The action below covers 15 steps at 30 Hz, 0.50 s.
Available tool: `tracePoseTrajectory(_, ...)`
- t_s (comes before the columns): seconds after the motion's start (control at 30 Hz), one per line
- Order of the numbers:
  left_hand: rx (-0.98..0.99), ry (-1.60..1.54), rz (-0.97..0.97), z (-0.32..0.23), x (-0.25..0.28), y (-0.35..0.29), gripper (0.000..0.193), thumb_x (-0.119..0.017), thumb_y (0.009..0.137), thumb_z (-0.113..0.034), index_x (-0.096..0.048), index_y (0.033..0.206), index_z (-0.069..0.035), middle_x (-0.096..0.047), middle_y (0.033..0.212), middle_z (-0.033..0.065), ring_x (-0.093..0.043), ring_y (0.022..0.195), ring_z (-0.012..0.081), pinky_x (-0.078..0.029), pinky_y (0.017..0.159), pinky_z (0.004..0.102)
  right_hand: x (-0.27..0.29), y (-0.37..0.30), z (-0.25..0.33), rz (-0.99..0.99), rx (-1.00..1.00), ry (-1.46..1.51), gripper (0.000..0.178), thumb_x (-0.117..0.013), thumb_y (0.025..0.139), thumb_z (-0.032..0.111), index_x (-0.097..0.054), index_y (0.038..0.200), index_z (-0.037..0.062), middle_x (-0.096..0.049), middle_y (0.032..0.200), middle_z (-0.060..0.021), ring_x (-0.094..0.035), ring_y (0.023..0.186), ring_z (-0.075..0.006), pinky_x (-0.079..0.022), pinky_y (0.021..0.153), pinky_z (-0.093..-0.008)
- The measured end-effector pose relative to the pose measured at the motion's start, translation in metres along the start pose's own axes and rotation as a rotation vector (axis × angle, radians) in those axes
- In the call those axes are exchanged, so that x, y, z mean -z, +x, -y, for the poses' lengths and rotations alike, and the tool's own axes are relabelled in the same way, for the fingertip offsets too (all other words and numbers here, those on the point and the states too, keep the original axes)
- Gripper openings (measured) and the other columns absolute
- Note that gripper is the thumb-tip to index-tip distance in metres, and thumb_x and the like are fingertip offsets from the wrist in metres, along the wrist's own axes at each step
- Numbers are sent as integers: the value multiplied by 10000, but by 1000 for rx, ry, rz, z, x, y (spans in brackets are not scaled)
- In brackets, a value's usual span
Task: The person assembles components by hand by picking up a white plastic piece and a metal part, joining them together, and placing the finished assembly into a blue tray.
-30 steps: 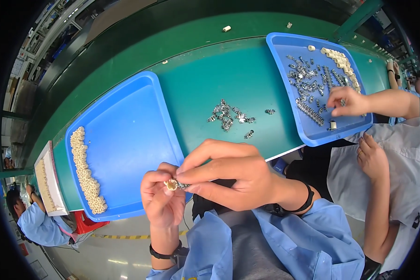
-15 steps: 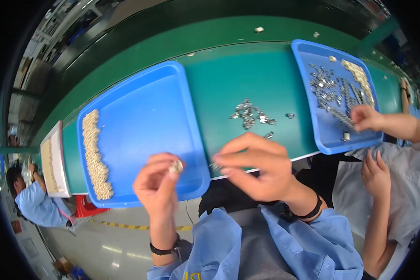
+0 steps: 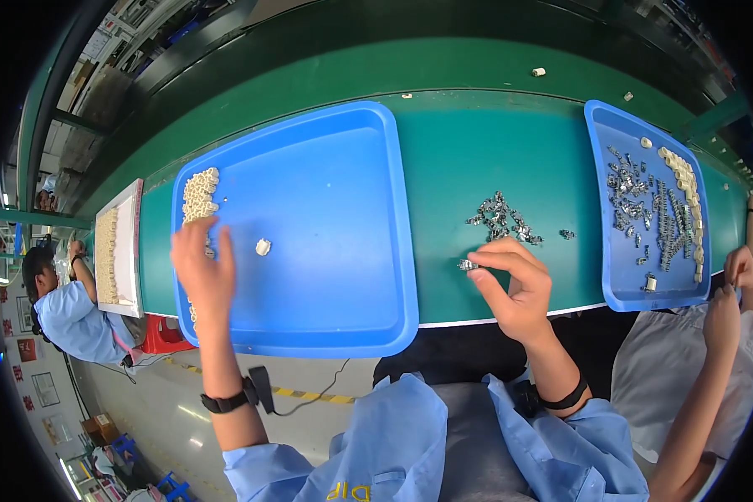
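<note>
My left hand (image 3: 202, 272) is over the left side of a large blue tray (image 3: 326, 326), its thumb apart from its fingers. It covers part of a band of small cream-coloured parts (image 3: 199, 194). A single cream part (image 3: 263, 246) is apart from the band, to the right of that hand. My right hand (image 3: 517, 289) is closed in a pinch, with small shiny metal clips (image 3: 467, 264) showing at the fingertips. Just beyond it, a loose heap of similar metal clips (image 3: 498, 216) lies on the green tabletop (image 3: 443, 167).
A second blue tray (image 3: 615, 289) at the right holds metal pieces and a row of cream parts. Beside it are a co-worker's hands (image 3: 732, 284). At far left, a white tray (image 3: 136, 251) of cream parts stands near another person (image 3: 71, 305). A few cream pieces (image 3: 539, 72) lie beyond the tabletop.
My left hand has gone left and let go of the cream part it held. My right hand still pinches metal, now beside the heap. The co-worker's hand has left the right tray.
</note>
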State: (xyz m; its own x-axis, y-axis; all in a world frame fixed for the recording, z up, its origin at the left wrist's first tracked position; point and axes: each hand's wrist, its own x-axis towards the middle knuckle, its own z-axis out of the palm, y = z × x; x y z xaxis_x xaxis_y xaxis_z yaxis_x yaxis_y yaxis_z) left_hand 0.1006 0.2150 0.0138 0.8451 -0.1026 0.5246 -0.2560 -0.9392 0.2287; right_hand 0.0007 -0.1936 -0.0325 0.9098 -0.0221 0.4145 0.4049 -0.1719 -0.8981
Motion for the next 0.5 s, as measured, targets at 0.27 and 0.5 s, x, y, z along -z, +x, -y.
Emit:
tracePoseTrajectory(0.27,55,547,114,46,-22,32,220,-782,882,-264,-746,1023,-99,-680,1053,52,-601,1070,279,-455,894,418,1,-2,-8,-11,-5,9,227,-733,857,-102,-751,1079,-60,-721,992,-161,-672,865,-221,-530,768,-321)
tracePoseTrajectory(0.5,136,586,139,51,-34,45,188,-759,902,-280,-718,917,-97,-698,1071,31,-604,1061,277,-452,904,411,1,-1,-7,-10,-17,22,222,-732,859,-98,-751,1076,-60,-723,997,-165,-676,870,-226,-532,771,-327)
